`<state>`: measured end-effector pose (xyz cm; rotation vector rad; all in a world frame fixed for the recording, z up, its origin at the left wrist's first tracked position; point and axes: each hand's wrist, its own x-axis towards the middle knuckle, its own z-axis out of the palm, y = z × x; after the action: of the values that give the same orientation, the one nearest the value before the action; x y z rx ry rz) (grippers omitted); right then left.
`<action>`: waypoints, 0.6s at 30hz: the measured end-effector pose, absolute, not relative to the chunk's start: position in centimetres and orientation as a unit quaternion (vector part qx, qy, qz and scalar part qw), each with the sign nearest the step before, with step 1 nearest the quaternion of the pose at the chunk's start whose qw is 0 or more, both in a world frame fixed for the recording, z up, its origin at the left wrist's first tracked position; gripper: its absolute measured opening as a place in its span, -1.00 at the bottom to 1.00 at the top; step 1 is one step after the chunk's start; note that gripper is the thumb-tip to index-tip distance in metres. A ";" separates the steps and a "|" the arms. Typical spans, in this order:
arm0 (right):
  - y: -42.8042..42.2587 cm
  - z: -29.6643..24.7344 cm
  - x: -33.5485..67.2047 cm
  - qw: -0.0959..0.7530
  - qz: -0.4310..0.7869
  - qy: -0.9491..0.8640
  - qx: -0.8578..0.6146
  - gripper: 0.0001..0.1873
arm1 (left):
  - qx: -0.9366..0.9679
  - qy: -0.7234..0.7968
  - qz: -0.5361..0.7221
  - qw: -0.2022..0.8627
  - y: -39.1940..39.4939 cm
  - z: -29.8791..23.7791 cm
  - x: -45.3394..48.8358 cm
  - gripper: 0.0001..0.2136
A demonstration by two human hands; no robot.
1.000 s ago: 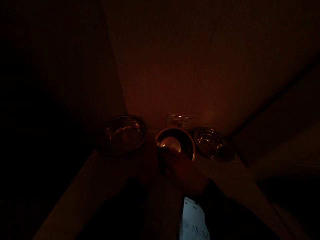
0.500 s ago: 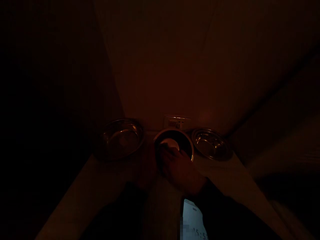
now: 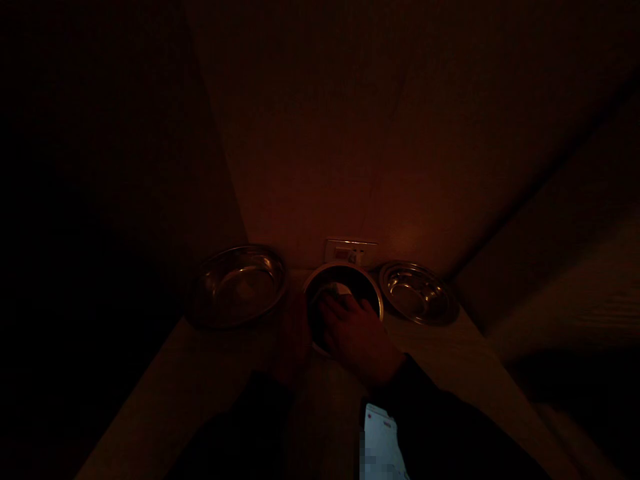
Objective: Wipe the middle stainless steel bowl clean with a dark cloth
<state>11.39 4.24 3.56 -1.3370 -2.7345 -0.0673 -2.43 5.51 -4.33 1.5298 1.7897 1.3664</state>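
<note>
The scene is very dark. A round metal bowl (image 3: 379,293) with a bright rim stands in the middle of the table, near the wall. My right hand (image 3: 357,333) reaches into it from the front right, fingers bent down. Under and beyond those fingers lies a pale thing (image 3: 343,289) too dim to name; what the fingertips grip is hidden. Dimly visible, my left hand (image 3: 294,337) rests along the bowl's left outer side and holds it there. Its fingers are mostly lost in shadow.
A wide shallow metal basin (image 3: 245,290) stands to the left, and a smaller metal dish (image 3: 419,293) to the right. Behind the bowl is a wall socket plate (image 3: 350,252). A lit phone (image 3: 383,443) lies on the table (image 3: 465,373) by my right sleeve.
My right fingers have shifted slightly within the bowl, and less of the pale thing shows. The view has moved a little; my left hand stays beside the bowl.
</note>
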 end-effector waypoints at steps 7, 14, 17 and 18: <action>3.1 4.0 12.4 0.004 -0.011 -0.882 -0.470 -0.64 | 0.542 0.641 0.482 0.252 5.4 -3.5 -2.4 -0.62; 3.8 3.5 11.8 0.024 -0.022 -0.886 -0.463 -0.54 | 0.530 0.634 0.505 0.251 5.6 -3.9 -2.7 -0.66; 3.9 3.5 11.9 0.029 -0.024 -0.890 -0.455 -0.56 | 0.530 0.623 0.517 0.253 6.2 -4.5 -3.1 -0.67; 3.7 3.5 12.1 0.026 -0.022 -0.889 -0.456 -0.58 | 0.529 0.621 0.517 0.257 6.3 -4.7 -3.2 -0.67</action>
<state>12.09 3.68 3.55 -1.4103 -2.7488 -0.0682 -3.17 6.31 -4.68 1.4364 1.6859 1.4035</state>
